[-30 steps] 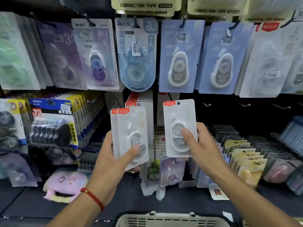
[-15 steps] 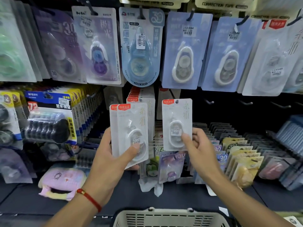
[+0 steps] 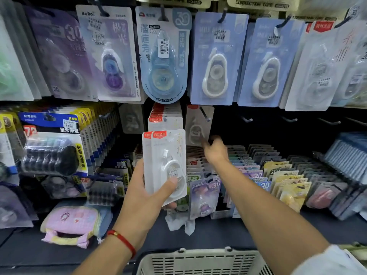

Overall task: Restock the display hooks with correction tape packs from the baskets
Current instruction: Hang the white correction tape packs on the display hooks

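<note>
My left hand [image 3: 147,197] grips a small stack of white correction tape packs [image 3: 165,165] with red top labels, held upright in front of the shelf. My right hand [image 3: 214,150] reaches deep to the back of the display and holds the lower edge of one white pack [image 3: 196,126], which hangs on a black hook [image 3: 204,114]. Just left of it, a row of the same white packs [image 3: 164,114] fills a neighbouring hook. A beige plastic basket [image 3: 200,261] sits at the bottom edge below my arms.
Blue and purple correction tape packs [image 3: 216,58] hang in the upper row. Bare black hooks [image 3: 288,120] stick out to the right of my right hand. Rows of small coloured packs [image 3: 284,179] stand on the lower right, refill packs [image 3: 51,147] on the left, a pink pouch [image 3: 71,225] below.
My right hand has carried its single white pack away from me, up and back onto the hook. My left hand stays in place with its stack. The camera has moved closer.
</note>
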Demonstrator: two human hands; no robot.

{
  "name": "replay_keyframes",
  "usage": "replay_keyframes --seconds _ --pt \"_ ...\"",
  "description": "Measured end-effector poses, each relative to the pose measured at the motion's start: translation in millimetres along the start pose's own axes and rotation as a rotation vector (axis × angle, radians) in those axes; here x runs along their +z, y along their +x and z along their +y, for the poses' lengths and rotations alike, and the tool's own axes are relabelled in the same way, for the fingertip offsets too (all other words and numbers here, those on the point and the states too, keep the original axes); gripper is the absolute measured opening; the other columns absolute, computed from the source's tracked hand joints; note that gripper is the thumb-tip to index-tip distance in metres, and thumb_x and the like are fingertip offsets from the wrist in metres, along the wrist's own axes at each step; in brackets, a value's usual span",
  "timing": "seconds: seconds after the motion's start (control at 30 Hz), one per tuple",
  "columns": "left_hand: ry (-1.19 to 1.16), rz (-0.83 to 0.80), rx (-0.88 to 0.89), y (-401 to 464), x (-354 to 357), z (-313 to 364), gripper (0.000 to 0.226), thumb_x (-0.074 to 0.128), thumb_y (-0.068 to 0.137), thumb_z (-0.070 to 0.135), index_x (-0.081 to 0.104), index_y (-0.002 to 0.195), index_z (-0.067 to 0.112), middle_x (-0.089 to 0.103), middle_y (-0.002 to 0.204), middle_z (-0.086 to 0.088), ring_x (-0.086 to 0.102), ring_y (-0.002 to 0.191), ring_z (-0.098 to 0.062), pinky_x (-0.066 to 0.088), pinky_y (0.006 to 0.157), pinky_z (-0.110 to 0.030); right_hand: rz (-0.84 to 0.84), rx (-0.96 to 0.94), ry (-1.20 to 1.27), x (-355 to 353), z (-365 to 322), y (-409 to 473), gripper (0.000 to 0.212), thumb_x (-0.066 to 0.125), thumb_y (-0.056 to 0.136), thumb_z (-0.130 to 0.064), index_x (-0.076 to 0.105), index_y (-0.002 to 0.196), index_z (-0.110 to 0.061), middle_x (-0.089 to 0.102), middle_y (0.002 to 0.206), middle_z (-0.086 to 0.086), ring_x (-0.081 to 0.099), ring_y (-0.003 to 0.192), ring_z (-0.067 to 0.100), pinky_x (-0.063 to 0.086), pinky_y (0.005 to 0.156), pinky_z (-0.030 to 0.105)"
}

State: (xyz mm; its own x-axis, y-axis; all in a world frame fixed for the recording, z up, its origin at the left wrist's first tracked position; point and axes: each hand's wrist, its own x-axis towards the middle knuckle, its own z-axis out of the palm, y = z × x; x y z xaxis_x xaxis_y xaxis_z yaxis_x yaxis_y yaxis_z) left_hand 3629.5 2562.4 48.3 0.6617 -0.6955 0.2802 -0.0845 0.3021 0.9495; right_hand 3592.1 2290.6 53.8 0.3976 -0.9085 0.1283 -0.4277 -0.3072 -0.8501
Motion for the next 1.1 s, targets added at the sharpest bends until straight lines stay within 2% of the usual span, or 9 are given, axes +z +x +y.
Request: replay_keyframes --seconds 0.1,0.2,0.33,0.4,0.53,0.67,0.77,0.93,1.1 --pt "-0.065 -0.017 -0.03 0 4 4 0.057 0.087 0.078 0.03 0.063 0.125 0.052 0.074 0.126 0.01 0.075 0.112 -0.021 0.066 0.073 -0.052 0.022 -0.146 -0.021 -17 -1 -34 0.03 0.057 0.105 -0.026 0.056 0.132 -0.015 0.069 0.121 0.014 0.068 0.106 0.031 0.052 0.084 0.038" --pt "-0.143 -0.057 -0.076 1 6 7 0.057 0.088 0.078 0.032 0.062 0.127 0.048 0.074 0.129 0.005 0.076 0.112 -0.026 0.065 0.074 -0.055 -0.155 -0.334 0.17 -37 -3 -94 0.016 0.055 0.104 -0.036 0.066 0.114 -0.029 0.071 0.096 -0.008 0.068 0.078 0.006 0.053 0.073 0.027" --pt "-0.209 -0.131 -0.155 2 6 10 0.061 0.087 0.08 0.032 0.06 0.133 0.042 0.073 0.133 -0.002 0.075 0.115 -0.034 0.063 0.084 -0.058 -0.376 -0.589 0.013 -55 0 -151 0.035 0.054 0.097 -0.06 0.063 0.124 -0.039 0.069 0.109 -0.023 0.066 0.097 0.005 0.048 0.077 0.012" --pt "-0.206 -0.169 -0.173 2 5 10 0.059 0.086 0.081 0.03 0.062 0.135 0.037 0.073 0.133 -0.007 0.074 0.116 -0.037 0.062 0.089 -0.061 -0.408 -0.554 0.012 -55 2 -161 0.04 0.06 0.092 -0.065 0.059 0.125 -0.043 0.07 0.107 -0.023 0.066 0.095 0.005 0.049 0.076 0.014" --pt "-0.178 -0.2 -0.175 2 2 7 0.052 0.085 0.085 0.03 0.064 0.133 0.034 0.073 0.133 -0.011 0.074 0.115 -0.039 0.063 0.088 -0.059 -0.392 -0.47 0.118 -53 7 -161 0.03 0.071 0.084 -0.058 0.06 0.106 -0.041 0.073 0.095 -0.02 0.067 0.079 0.002 0.05 0.067 0.016" --pt "-0.146 -0.146 -0.155 1 0 5 0.039 0.078 0.093 0.032 0.067 0.13 0.033 0.076 0.129 -0.008 0.075 0.113 -0.035 0.065 0.086 -0.053 -0.334 -0.424 0.233 -58 12 -153 0.019 0.06 0.087 -0.047 0.051 0.102 -0.041 0.071 0.091 -0.007 0.068 0.069 0.012 0.057 0.06 0.036" --pt "-0.146 -0.05 -0.14 2 -4 3 0.038 0.073 0.094 0.029 0.067 0.131 0.028 0.077 0.126 -0.005 0.076 0.113 -0.031 0.066 0.082 -0.049 -0.294 -0.357 0.365 -61 17 -147 0.011 0.055 0.092 -0.034 0.049 0.102 -0.035 0.069 0.071 0.011 0.061 0.054 0.024 0.048 0.048 0.036" --pt "-0.128 -0.015 -0.123 3 -8 4 0.043 0.073 0.092 0.029 0.065 0.134 0.026 0.077 0.126 -0.004 0.076 0.111 -0.029 0.065 0.084 -0.054 -0.196 -0.232 0.447 -65 23 -135 0.031 0.051 0.088 -0.035 0.046 0.11 -0.013 0.059 0.069 0.023 0.049 0.043 0.015 0.039 0.042 0.025" --pt "-0.106 -0.017 -0.115 3 -7 5 0.046 0.072 0.091 0.031 0.064 0.135 0.023 0.077 0.125 -0.005 0.077 0.108 -0.03 0.065 0.081 -0.05 -0.209 -0.273 0.432 -68 27 -131 0.026 0.054 0.09 -0.037 0.05 0.11 -0.021 0.06 0.064 0.007 0.049 0.045 0.018 0.038 0.041 0.019"
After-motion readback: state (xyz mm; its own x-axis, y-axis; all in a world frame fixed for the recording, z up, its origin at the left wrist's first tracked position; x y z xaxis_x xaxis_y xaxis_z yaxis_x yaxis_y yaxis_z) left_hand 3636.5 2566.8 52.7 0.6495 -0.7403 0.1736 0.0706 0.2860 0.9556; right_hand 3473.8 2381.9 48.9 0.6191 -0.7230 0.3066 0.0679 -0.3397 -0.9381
